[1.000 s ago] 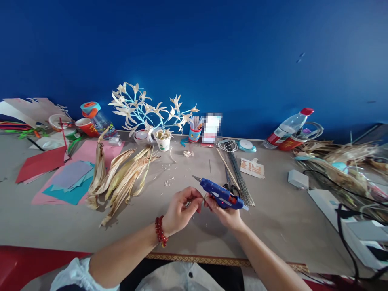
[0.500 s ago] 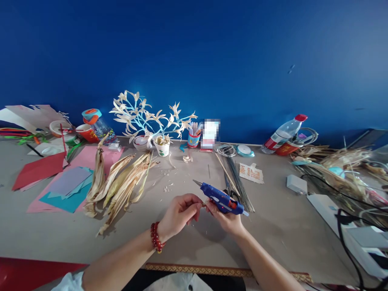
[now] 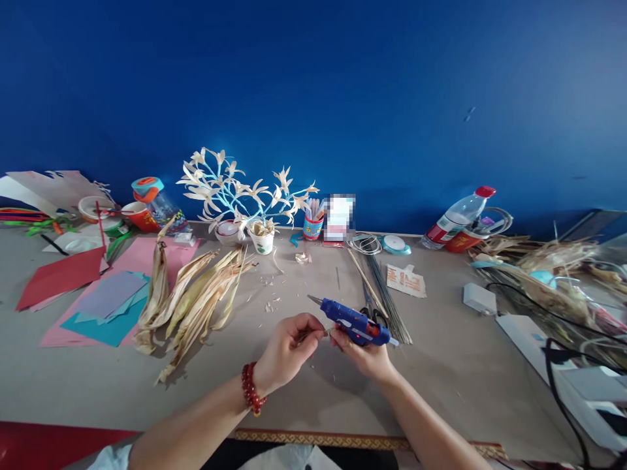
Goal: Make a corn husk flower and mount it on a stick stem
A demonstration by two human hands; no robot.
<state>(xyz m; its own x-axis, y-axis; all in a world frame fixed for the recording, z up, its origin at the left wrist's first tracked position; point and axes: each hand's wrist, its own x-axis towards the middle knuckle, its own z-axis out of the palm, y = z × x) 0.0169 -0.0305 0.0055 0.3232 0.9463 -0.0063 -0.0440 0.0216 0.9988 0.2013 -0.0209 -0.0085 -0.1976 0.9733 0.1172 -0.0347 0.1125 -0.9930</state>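
My right hand [image 3: 367, 356] is closed around a blue hot glue gun [image 3: 355, 322], whose nozzle points up and to the left and whose small red light is lit. Thumb and fingers of my left hand [image 3: 290, 349] are pinched together just left of it, with a red bead bracelet [image 3: 252, 390] on the wrist. A tiny pale bit shows where the fingertips of both hands nearly meet; it is too small to name. Behind the glue gun lie scissors [image 3: 376, 314] and a bundle of thin wires [image 3: 385, 297], partly covered by it.
Dried corn husks [image 3: 203, 297] and coloured paper [image 3: 110, 294] lie at left. A white cup [image 3: 263, 241] holds pale husk flowers [image 3: 255, 189]. Ribbon [image 3: 396, 245] and a tilted bottle [image 3: 455, 219] are at the back. Black cables [image 3: 553, 372] and more husks [image 3: 543, 251] crowd the right.
The glue gun has shifted slightly left and down, its nozzle too. My left fingers have curled a little; both hands stay close together.
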